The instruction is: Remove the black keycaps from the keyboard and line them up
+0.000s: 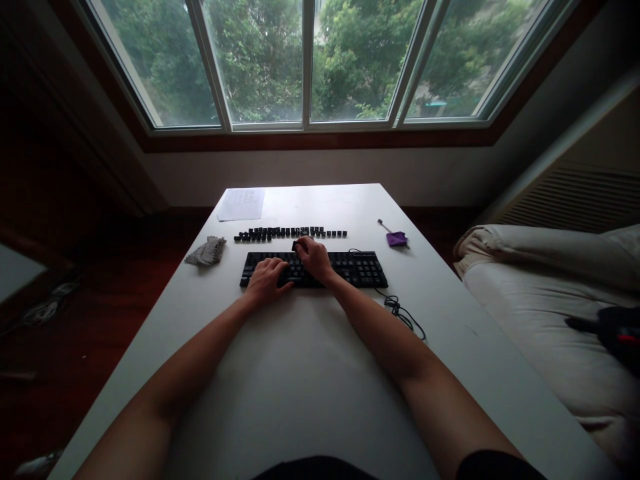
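Right hand: thumb and fingertips of the right hand [312, 257] look pinched on a small black piece [295, 246], probably a keycap; too dark to be sure. Held over the rear edge of the keyboard.
Left hand: left hand [269, 277] grasps nothing visible; fingers loosely spread, laid on the left part of the black keyboard [353, 268].
Pinched piece, risk: could slip and drop among the keys, or skid off behind the board; cause would be a fingertip-only hold on something so small.
Keycap row, risk: loose black keycaps [287, 233] stand just beyond the right hand. A knuckle brushing them could tip or scatter them and lose their order.
Keyboard, risk: might slide or twist if the right hand presses on one side while the left rests lightly; the smooth-looking white surface [310, 360] would likely help it along.
Cable, risk: black cable [394, 305] lies coiled near the right forearm; an elbow sweep could snag it and tug the board.
Keyboard, position: beneath both hands, lying flat, long side across the surface. Left hand touches it; right hand is over its middle, contact unclear. Number pad lies to the right of the right hand, uncovered.
Small piece, position: at the right hand's fingertips, between keyboard and keycap row.
Margins: grey cloth [207, 251] left of the keyboard, purple cloth [397, 239] beyond its right end; both apart from the hands.
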